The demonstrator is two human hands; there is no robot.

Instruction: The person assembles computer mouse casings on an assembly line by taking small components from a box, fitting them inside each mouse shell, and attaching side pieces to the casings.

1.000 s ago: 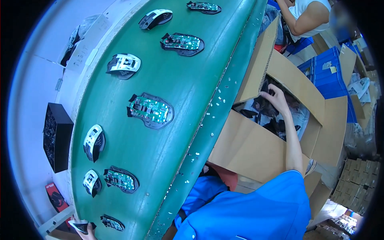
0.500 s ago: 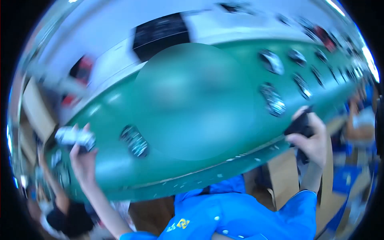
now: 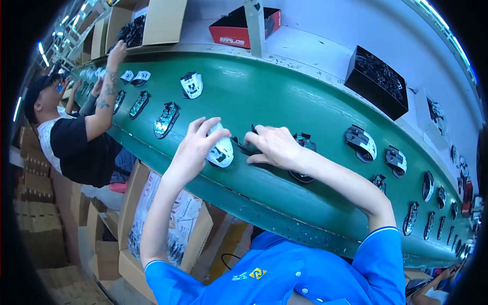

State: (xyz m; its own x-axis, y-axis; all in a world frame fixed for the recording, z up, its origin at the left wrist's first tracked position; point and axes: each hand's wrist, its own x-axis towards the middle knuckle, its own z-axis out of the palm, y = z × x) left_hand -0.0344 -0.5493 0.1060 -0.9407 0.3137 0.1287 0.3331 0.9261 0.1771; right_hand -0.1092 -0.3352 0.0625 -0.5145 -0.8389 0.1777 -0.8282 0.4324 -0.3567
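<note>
My left hand [image 3: 195, 145] grips a white mouse shell [image 3: 221, 152] with cut-outs in its inner side, just above the green conveyor belt [image 3: 244, 84]. Close to its right, my right hand [image 3: 277, 146] is closed around a thin black plastic piece [image 3: 241, 146]; its fingers hide most of it. Under my right wrist lies a mouse base with a circuit board [image 3: 303, 176], partly covered. Another such base [image 3: 166, 120] rests to the left of my left hand, and a white shell [image 3: 191, 85] lies beyond it.
Several black-and-white mouse shells [image 3: 361, 143] and bases line the right side. A black box of dark parts [image 3: 378, 81] and a red box [image 3: 239, 33] stand on the far ledge. At left a co-worker [image 3: 76, 132] reaches into a carton [image 3: 165, 23]. An open carton [image 3: 201, 236] stands below the belt.
The view has swung to the left. My hands, widely apart before, have come together near the middle, the white shell still in the left and the black piece still in the right.
</note>
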